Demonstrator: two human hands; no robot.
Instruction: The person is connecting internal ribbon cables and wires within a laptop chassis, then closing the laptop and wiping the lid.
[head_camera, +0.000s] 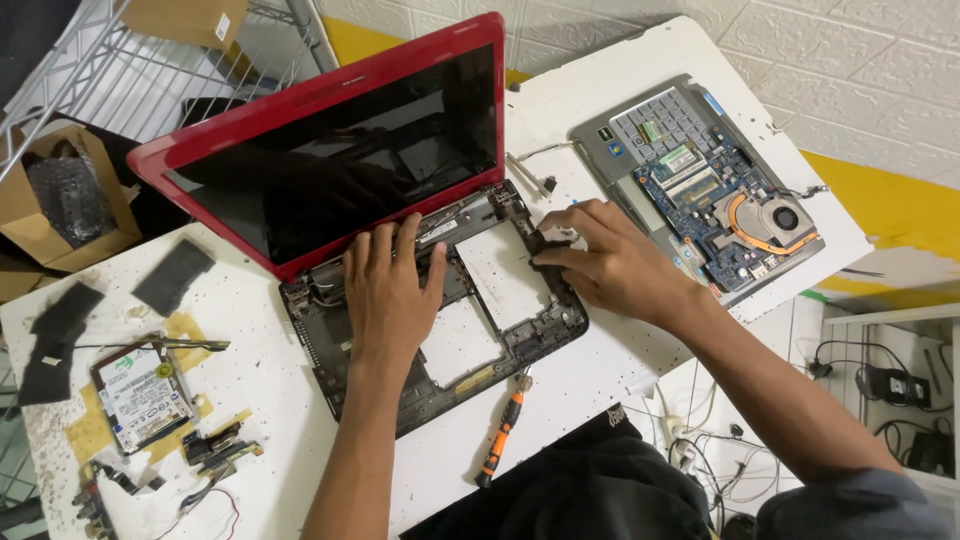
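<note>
Laptop base (440, 340) mid-table; motherboard (710, 190) right, hard drive (140, 395) left, screwdriver (500, 435) in front.

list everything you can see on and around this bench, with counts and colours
laptop: 1, red lid, black gutted base, open at table centre
removed top case with circuit board: 1, grey and blue, with a copper-coloured pipe and fan, right end of table
screwdriver: 1, orange and black, front edge of table below the laptop base
hard drive: 1, silver with a white label, left front of table
foam pads: 3, black, left side of table
small brackets and cables: several, dark, beside the hard drive
cardboard box: 1, brown, left of the table
table: 1, white, speckled
left hand: flat on the laptop base near the hinge
right hand: fingertips on the base's right edge
</note>
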